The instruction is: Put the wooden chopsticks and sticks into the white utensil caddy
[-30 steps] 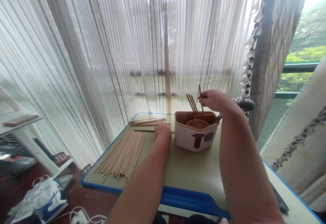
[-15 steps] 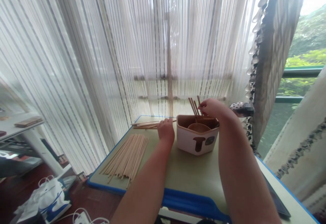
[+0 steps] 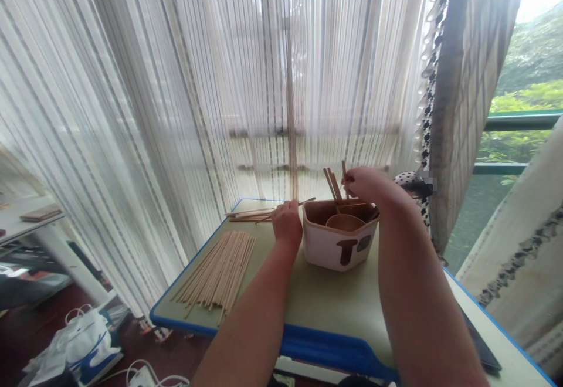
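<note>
My left hand (image 3: 287, 221) is closed near the far edge of the table, with the thin end of a chopstick poking out on its right. Above a white container (image 3: 323, 249) with a brown rim, my right hand (image 3: 363, 182) pinches a wooden chopstick (image 3: 344, 171) held nearly upright. Several other chopsticks (image 3: 331, 183) lean up out of the same container, beside a brown round bowl-like piece (image 3: 345, 221). Behind my left hand lie more chopsticks (image 3: 250, 217). A wide spread of pale wooden chopsticks (image 3: 220, 270) covers the table's left side.
The table (image 3: 316, 305) has a blue edge. A dark flat object (image 3: 479, 340) lies at its right. Sheer curtains (image 3: 197, 82) hang right behind the table, and a black-dotted object (image 3: 411, 182) is past my right wrist. White bags (image 3: 83, 340) and cables lie on the floor.
The chopstick in my right hand stands slightly higher and more upright. The chopstick tip at my left hand now angles upward. The container has turned slightly.
</note>
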The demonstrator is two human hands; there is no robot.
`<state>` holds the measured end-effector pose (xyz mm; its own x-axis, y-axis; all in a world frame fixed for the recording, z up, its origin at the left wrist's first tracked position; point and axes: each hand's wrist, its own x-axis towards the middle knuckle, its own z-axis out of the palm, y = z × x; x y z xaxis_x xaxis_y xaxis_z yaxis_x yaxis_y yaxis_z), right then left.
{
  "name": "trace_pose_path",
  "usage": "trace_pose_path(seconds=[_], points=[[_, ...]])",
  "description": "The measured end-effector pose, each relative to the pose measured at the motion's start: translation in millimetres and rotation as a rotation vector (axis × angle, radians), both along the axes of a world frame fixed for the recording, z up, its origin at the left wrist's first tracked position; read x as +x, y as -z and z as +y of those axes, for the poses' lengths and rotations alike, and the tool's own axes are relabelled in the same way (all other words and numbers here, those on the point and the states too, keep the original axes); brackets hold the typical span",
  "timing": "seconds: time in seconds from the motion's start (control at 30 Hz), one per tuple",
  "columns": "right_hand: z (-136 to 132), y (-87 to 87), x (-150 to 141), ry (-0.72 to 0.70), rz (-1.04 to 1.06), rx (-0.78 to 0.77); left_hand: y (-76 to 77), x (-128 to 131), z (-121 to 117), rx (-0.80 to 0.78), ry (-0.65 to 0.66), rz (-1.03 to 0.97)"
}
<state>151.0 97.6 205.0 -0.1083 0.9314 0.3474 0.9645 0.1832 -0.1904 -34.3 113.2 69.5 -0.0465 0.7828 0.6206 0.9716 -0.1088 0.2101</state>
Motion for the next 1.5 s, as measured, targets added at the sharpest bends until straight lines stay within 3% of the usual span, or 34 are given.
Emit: trace_pose_path(seconds=[0.17,0.33,0.77,1.03,1.3,1.5], points=[[11,8.0,-4,-0.037,-0.033,-0.032,1.8,1,2,0.016,-0.007,0.003],[10,4.5,1,-0.168,0.129,-0.095,2.8,3,3,0.047,0.004,-0.008],[11,2.3,2,-0.195,0.410,0.255,1.9,3,4,0.053,0.005,-0.028],[6,4.9,8,-0.210,0.321,-0.001,0.0,4,1,0.090,0.017,-0.019],[9,4.0,11,-0.224,0.228,-0.001,4.7,3,5,0.120,0.014,-0.035],[8,4.5,8,-0.229,0.293,0.084,5.2,1,8,0.134,0.025,-0.078]])
